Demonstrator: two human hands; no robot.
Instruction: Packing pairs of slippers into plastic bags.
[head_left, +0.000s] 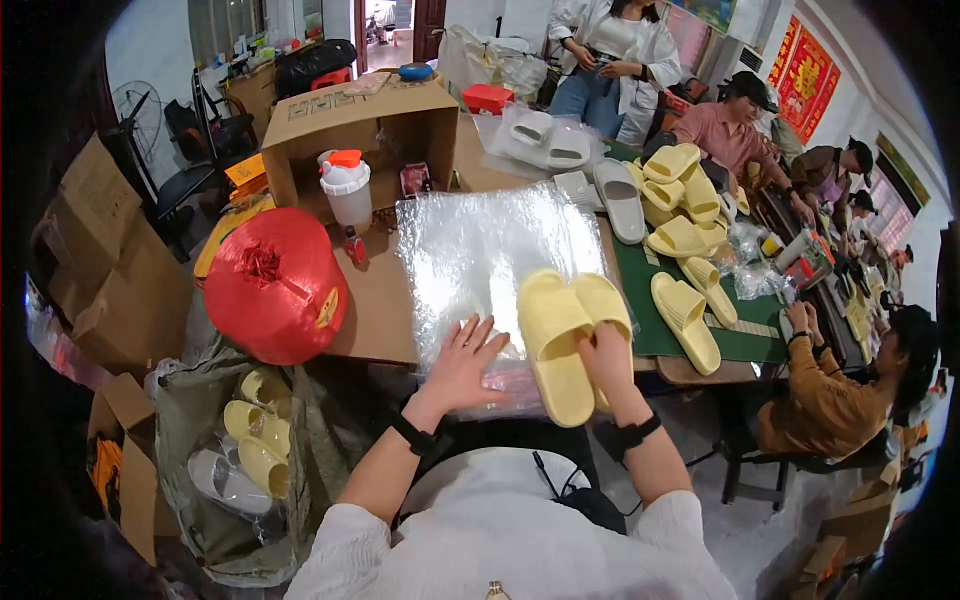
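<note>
My right hand (607,357) grips a pair of pale yellow slippers (562,335), stacked side by side, at their near end. They rest on the near right part of a stack of clear plastic bags (480,250) on the table. My left hand (463,362) lies flat with fingers spread on the near edge of the plastic stack, just left of the slippers. Black bands circle both wrists.
A big red twine spool (274,285) sits left, an open cardboard box (360,130) and a white bottle (347,187) behind. More yellow slippers (683,205) and a grey slipper (621,200) lie on the green mat (650,300). Other people sit right. A sack of slippers (245,455) stands low left.
</note>
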